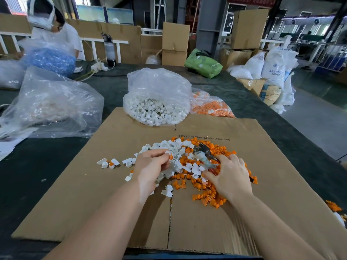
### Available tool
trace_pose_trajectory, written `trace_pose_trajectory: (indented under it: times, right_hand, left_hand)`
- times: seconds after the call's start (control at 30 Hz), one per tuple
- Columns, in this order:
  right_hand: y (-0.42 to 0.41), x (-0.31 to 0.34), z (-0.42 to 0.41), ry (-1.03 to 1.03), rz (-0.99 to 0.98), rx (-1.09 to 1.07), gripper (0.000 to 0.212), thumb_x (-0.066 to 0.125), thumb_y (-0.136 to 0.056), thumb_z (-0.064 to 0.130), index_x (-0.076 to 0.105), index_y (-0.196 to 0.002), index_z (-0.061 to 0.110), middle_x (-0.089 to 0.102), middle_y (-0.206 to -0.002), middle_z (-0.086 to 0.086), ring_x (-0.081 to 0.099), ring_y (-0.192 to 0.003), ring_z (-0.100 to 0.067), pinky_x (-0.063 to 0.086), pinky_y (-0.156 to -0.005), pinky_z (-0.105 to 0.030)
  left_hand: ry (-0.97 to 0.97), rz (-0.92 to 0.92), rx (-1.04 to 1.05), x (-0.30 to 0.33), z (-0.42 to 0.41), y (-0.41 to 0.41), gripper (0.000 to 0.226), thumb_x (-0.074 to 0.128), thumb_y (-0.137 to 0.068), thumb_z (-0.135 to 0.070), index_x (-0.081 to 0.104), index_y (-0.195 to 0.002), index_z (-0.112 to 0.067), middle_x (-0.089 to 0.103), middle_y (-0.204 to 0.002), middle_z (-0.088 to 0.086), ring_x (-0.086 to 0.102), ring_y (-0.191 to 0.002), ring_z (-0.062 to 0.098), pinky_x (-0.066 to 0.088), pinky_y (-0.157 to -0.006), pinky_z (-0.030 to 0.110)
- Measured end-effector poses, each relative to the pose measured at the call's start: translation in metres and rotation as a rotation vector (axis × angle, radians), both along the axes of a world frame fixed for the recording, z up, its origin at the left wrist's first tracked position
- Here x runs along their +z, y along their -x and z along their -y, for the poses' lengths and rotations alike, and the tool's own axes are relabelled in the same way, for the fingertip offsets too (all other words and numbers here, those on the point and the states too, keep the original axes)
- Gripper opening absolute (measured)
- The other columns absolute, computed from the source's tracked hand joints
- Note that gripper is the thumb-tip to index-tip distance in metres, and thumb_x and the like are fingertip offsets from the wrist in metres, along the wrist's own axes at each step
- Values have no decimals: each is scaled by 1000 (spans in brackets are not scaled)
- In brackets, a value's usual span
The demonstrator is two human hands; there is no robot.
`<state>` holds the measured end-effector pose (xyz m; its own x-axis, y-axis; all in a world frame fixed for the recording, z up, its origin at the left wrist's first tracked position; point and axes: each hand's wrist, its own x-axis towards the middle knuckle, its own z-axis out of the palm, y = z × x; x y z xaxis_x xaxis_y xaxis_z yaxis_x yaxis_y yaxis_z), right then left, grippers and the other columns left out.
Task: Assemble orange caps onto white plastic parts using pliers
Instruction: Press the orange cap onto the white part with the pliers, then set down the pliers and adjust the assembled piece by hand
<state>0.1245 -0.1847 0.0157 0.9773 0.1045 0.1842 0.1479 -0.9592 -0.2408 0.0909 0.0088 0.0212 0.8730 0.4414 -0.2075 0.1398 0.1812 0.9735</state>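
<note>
A flattened cardboard sheet (197, 212) covers the near part of the dark table (272, 117), and the work sits in a mixed heap at its middle. The white plastic parts (170, 147) make up the left and far side of the heap; the orange caps (210, 192) spread to the right and nearer edge. A few white pieces lie apart to the left, 2 of them already showing orange in their openings (110, 164).

The left hand (152, 166) rests over the white side of the heap, its fingers curled in and pinching a small white part with an orange cap (170, 156) at the fingertips. The right hand (231, 175) lies on the orange side, its fingers spread and bent down over the red handles of the pliers (204, 156). The pliers lie on top of the heap, metal head pointing away to the far side; whether the fingers actually grip the handles or only touch them, I cannot tell.

Beyond the cardboard stands an open clear bag of white parts (155, 107), with a bag of orange caps (212, 107) just to its right. A large crumpled clear bag (50, 106) sits far left. Another person (54, 32) works at the far left corner, behind a bag of blue pieces (50, 60).
</note>
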Motion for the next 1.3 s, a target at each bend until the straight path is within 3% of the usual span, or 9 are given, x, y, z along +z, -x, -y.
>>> trace_pose_trajectory:
  times: [0.27, 0.33, 0.43, 0.53, 0.7, 0.93, 1.03, 1.2, 1.3]
  right_hand:
    - [0, -7, 2, 199, 51, 34, 71, 41, -82, 72, 42, -137, 28, 44, -133, 0, 35, -125, -22, 21, -109, -41]
    - [5, -1, -8, 61, 170, 145, 56, 55, -86, 54, 50, -133, 24, 49, -130, -1, 41, -122, -23, 26, -108, -42]
    - [19, 7, -33, -267, 301, 406, 30, 68, -85, 13, 67, -115, 14, 64, -106, -4, 56, -99, -25, 45, -87, -33]
    - [27, 10, -44, -364, 399, 524, 17, 69, -79, -2, 73, -93, 8, 68, -85, -5, 60, -78, -26, 51, -68, -33]
    - [26, 12, -43, -441, 352, 490, 5, 68, -80, -2, 70, -80, 3, 67, -79, -6, 61, -80, -24, 47, -73, -27]
    - [32, 4, -41, -541, 217, 422, 12, 61, -88, 3, 70, -94, 6, 67, -91, -2, 57, -92, -14, 36, -81, -9]
    - [33, 2, -38, -536, 203, 427, 17, 62, -88, 5, 70, -102, 9, 67, -96, 0, 57, -95, -11, 41, -84, -14]
    - [33, 1, -41, -555, 186, 447, 10, 64, -86, 3, 72, -92, 7, 64, -90, -1, 57, -89, -13, 44, -81, -23]
    - [34, 1, -42, -580, 180, 432, 8, 63, -87, 4, 71, -89, 6, 63, -88, -1, 57, -88, -14, 44, -79, -22]
  left_hand:
    - [-196, 23, -147, -1, 6, 2, 28, 54, -90, -3, 69, -106, -21, 62, -64, -8, 57, -58, 3, 48, -69, 17]
    - [-220, 23, -172, -1, 7, 3, 29, 53, -91, -4, 69, -104, -25, 66, -80, -5, 60, -64, 3, 47, -65, 14]
    - [-216, 46, -233, 1, 12, 6, 32, 54, -89, -2, 70, -90, -28, 68, -88, 1, 60, -61, 0, 44, -57, 8]
    - [-184, 76, -287, 5, 17, 10, 28, 53, -89, 1, 72, -98, -18, 71, -92, 4, 64, -71, 4, 48, -63, 11]
    - [-258, 107, -416, 3, 12, 14, 41, 64, -78, 5, 68, -109, -22, 68, -96, 0, 60, -85, 12, 47, -77, 21]
    - [-606, 178, -305, -3, 14, 14, 35, 74, -77, -6, 62, -96, -33, 63, -91, -18, 56, -82, -6, 43, -74, 8]
    - [-636, 182, -293, -6, 14, 15, 35, 75, -78, -12, 59, -96, -38, 56, -85, -27, 53, -80, -14, 40, -71, 4]
    - [-648, 212, -387, -7, 16, 14, 33, 74, -77, -7, 64, -100, -29, 66, -97, -12, 61, -91, 4, 48, -82, 18]
    - [-696, 220, -381, -9, 14, 14, 33, 73, -77, -7, 66, -102, -28, 67, -97, -13, 60, -85, 1, 45, -74, 9]
